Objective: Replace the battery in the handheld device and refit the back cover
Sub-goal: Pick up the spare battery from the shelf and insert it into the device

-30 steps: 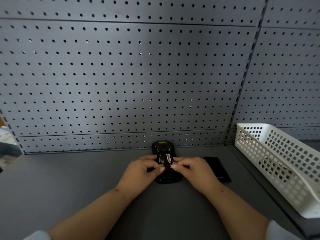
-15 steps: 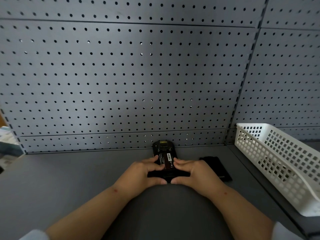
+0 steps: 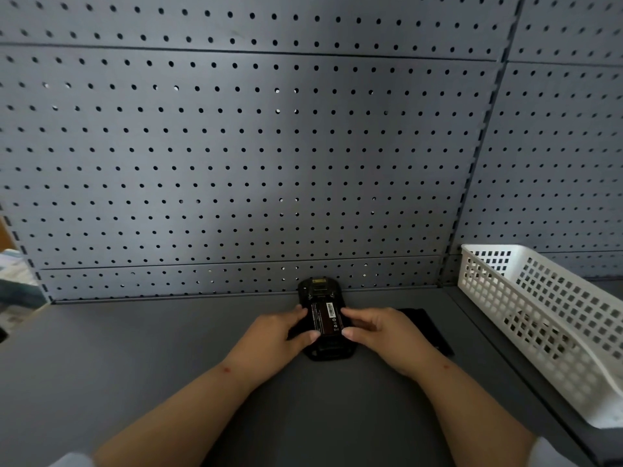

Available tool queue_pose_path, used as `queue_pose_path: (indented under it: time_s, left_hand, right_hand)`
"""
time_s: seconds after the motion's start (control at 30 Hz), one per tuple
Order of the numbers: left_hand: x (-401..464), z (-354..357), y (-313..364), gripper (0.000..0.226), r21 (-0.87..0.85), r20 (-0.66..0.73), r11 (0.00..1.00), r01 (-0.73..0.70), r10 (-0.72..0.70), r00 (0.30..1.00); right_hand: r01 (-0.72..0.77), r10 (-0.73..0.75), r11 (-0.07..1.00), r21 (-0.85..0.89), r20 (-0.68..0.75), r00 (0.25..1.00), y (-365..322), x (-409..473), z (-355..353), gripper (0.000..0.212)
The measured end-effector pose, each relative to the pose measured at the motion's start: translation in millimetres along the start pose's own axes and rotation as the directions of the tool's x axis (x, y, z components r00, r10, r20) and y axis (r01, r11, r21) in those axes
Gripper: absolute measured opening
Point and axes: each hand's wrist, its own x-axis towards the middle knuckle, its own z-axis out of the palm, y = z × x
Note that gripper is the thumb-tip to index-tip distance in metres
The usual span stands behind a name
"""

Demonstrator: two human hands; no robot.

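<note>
A black handheld device (image 3: 320, 291) lies face down on the grey bench, its top end near the pegboard. Its back is uncovered and a dark battery (image 3: 326, 319) with a white label sits in the bay. My left hand (image 3: 276, 338) grips the device's left side, thumb at the battery's near left corner. My right hand (image 3: 377, 335) holds the right side, thumb at the near right corner, fingers along the battery's edge. A flat black back cover (image 3: 428, 328) lies on the bench just right of my right hand, partly hidden by it.
A white perforated plastic basket (image 3: 539, 318) stands at the right on a raised ledge. A grey pegboard wall (image 3: 269, 163) rises right behind the device. Some blurred items (image 3: 13, 281) sit beyond the bench's left end.
Both hands slid down to the device's near end half a second ago, then moved back up so the thumbs and fingers rest on the battery. The device has stayed in place.
</note>
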Motion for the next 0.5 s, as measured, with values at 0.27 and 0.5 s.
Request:
queue_pose_path:
  time_s: [0.27,0.5]
  left_hand:
    - [1.4,-0.1,1.7,0.054,0.107,0.025,0.994,-0.031,0.028,0.999]
    - [-3.4,1.8,1.2,0.029,-0.046,-0.055,0.997,-0.057,0.054,0.997]
  right_hand:
    - [0.063,-0.076,0.97,-0.236,-0.045,0.996,-6.9,-0.2,2.9,0.045]
    - [0.088,-0.101,0.987,-0.133,-0.094,0.99,-5.4,-3.4,5.5,0.024]
